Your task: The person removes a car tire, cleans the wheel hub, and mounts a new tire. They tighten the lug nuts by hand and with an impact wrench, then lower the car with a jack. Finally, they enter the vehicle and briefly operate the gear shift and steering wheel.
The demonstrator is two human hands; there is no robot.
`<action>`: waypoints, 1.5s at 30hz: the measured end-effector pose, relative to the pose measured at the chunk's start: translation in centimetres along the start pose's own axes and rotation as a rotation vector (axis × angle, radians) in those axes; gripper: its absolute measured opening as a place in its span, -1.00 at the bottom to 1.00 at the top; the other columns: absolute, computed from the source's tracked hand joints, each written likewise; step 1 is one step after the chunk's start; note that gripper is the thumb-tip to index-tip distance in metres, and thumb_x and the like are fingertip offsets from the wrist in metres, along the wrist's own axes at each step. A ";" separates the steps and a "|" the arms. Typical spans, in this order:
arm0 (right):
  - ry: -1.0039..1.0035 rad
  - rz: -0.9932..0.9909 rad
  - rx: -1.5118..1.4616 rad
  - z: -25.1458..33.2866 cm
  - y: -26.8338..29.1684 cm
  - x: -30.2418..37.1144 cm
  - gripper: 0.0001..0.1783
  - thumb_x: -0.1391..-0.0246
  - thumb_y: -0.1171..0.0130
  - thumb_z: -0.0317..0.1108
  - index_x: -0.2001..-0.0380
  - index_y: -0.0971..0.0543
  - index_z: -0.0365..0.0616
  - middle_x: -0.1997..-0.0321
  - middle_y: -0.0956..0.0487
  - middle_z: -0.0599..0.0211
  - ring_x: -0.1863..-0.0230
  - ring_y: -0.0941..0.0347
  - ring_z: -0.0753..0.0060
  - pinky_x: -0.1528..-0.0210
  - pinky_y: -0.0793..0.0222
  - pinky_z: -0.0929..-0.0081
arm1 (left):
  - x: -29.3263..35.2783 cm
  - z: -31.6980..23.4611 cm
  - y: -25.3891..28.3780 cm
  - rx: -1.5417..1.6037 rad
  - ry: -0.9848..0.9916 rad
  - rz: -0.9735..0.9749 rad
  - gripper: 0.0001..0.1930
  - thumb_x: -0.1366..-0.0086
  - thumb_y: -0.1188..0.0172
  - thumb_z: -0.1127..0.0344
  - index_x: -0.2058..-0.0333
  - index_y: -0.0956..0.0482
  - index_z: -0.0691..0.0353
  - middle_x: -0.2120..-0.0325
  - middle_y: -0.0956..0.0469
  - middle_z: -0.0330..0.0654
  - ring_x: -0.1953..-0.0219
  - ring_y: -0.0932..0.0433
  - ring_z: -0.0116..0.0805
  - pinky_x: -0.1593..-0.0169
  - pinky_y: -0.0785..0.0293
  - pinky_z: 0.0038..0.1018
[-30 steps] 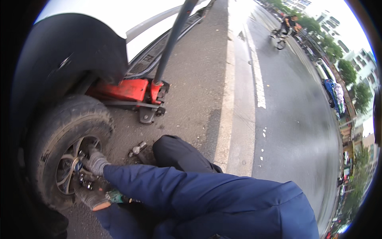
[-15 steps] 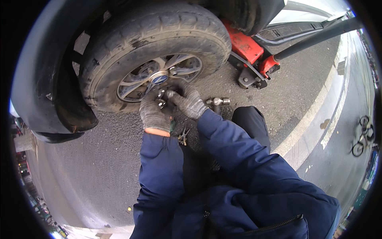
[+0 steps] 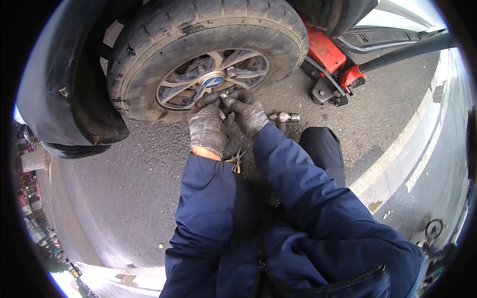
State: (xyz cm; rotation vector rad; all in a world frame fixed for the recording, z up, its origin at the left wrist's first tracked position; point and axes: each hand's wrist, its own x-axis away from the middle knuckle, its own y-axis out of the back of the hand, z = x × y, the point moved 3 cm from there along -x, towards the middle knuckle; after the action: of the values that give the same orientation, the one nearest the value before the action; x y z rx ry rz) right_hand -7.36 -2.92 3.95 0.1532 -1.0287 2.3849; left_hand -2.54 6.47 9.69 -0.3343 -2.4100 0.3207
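Roadside Asphalt: Wheel and Gloved Hands

1. Surface. I view grey, rough asphalt, with a pale kerb line at the right.

2. Wheel position. It sits beside a dark wheel-arch panel. Its outer face points toward the person; in my view its oval outline has its long axis running from lower left to upper right.

3. Wheel appearance. I observe a black tyre with a brown, dusty sidewall, grey metal spokes and a round blue centre cap.

4. Jack. A red floor jack stands just right of the tyre; its dark handle slopes up to the right.

5. Hands. Both wear grey knit gloves with dark fingertips. The left hand has its fingers curled inward; I cannot tell how tightly they close. The right hand has its thumb and fingertips nearly together, pinching a small metal piece.

6. Tools. A hammer and pliers lie on the asphalt near the hands.

7. Small metal piece. I locate it below the cap, at the wheel's lower rim. It is bright and silvery; the fingers cover too much to read its long axis.
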 end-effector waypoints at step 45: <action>0.000 -0.443 -0.207 -2.7 -3.2 -2.8 -0.77 -0.17 -0.09 -0.29 0.26 -0.42 -0.27 0.51 -0.53 0.26 0.60 -0.44 0.45 0.57 -0.41 0.49 | 0.9 -2.5 0.6 0.349 -0.168 -0.133 -0.81 -0.27 0.10 0.52 0.17 -0.43 0.38 0.27 -0.51 -0.04 0.26 -0.54 -0.26 0.13 -0.61 -0.39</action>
State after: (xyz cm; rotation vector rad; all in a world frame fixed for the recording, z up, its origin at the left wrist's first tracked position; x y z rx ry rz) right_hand -3.04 -0.40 3.25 0.2744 -1.1033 1.8709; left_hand -1.51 7.63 11.88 0.0110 -2.4635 0.7210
